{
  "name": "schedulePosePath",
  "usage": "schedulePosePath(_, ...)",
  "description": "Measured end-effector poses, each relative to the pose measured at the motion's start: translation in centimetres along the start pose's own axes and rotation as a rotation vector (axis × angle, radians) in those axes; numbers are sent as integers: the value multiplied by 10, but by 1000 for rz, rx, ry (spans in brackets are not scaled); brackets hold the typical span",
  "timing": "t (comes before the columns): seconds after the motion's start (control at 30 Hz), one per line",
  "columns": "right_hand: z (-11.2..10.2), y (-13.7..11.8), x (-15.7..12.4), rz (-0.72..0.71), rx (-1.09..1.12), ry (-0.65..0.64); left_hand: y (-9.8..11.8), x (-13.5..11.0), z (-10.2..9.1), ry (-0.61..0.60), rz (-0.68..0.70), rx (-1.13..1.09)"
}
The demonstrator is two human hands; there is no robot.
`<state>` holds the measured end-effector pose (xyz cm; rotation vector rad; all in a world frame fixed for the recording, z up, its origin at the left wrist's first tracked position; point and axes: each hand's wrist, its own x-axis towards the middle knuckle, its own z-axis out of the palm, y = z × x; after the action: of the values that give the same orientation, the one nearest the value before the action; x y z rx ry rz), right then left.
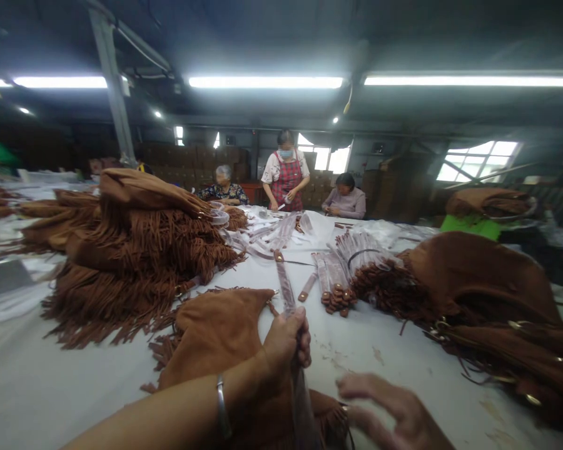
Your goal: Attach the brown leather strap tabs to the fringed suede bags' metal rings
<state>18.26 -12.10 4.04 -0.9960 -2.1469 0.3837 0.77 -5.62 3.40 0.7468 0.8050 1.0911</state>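
My left hand (287,337) is closed around a brown strap in a clear plastic sleeve (285,284). The strap's studded tip points away from me and its lower part hangs toward the bottom edge. Beneath my left forearm lies a brown suede fringed bag (218,328), with a metal ring at its upper corner. My right hand (394,409) is at the lower right, blurred, with its fingers apart and nothing visible in them. It is close to the bag's fringe and a small metal ring.
Fringed brown bags (141,244) are piled at the left, and more bags (488,287) lie at the right. Bundles of sleeved straps (340,278) rest on the white table (356,356) ahead. Several people sit or stand beyond, one in a checked apron (288,184).
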Motion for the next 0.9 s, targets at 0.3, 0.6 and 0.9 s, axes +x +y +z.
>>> schedulePosePath(0.3,-25,-23,117,486,940,-134,-25,-36,53,-142,64,0)
schedulePosePath(0.6,-30,-28,104,565,1065,-452,43,-59,0,-43,363,384)
schedulePosePath(0.9,-18,-31,106,656,645,-487,63,-50,-2,-74,495,534)
